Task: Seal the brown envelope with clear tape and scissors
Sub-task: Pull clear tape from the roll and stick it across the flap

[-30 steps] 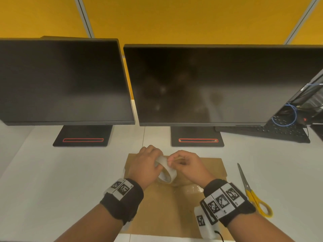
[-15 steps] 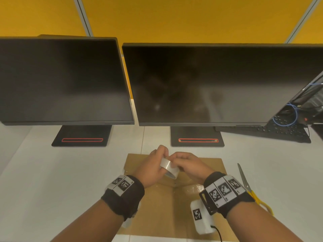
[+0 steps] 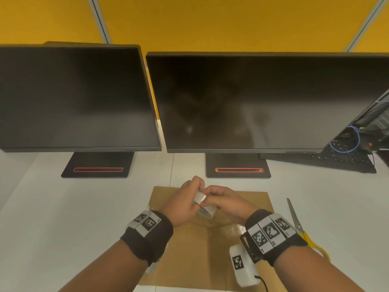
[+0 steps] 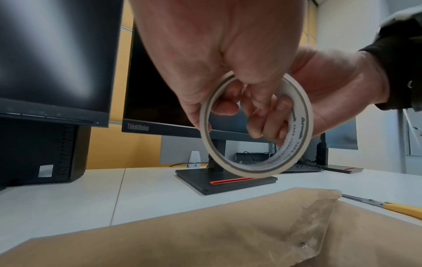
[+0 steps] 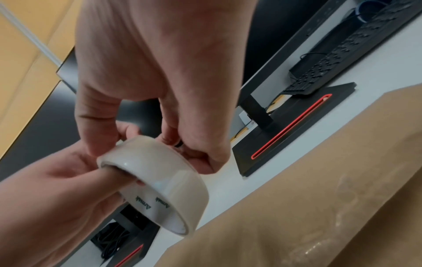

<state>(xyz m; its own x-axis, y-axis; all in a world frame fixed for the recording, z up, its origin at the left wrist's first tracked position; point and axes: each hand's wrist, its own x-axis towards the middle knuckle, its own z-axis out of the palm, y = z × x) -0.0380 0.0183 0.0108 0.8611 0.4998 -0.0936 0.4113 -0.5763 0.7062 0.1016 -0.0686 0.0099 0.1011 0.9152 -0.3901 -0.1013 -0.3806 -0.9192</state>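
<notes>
The brown envelope lies flat on the white desk, with shiny clear tape showing on its flap. Both hands hold the clear tape roll a little above the envelope's far half. My left hand grips the roll with a finger through its core and the thumb outside. My right hand pinches at the roll's top rim with curled fingers. The scissors, with yellow handles, lie on the desk just right of the envelope, partly hidden behind my right wrist.
Two dark monitors on black stands stand close behind the envelope. A black keyboard and blue cable lie at the back right. Bare white desk spreads to the left.
The roll has turned in my hands from face-on to more edge-on. Both hands drew closer together and shifted slightly away from me; my right wrist now covers part of the scissors' handles.
</notes>
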